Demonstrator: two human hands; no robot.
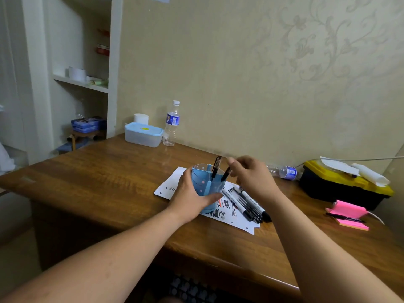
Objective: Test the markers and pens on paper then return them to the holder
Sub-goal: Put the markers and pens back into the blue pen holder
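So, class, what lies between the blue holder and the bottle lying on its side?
The right hand, pinching a black pen, in the head view.

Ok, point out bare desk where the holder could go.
Widest bare patch: desk left of the paper, from the lidded box to the near edge. Smaller one: between the loose markers and pink sticky notes. Crowded: paper, and right end by the toolbox.

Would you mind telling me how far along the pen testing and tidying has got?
Done: the paper carries many test strokes, and one black pen already stands in the blue holder. In hand: the left hand grips the holder while the right hand holds a second pen tip-down in it. Left: several markers lie on the paper beside the holder.
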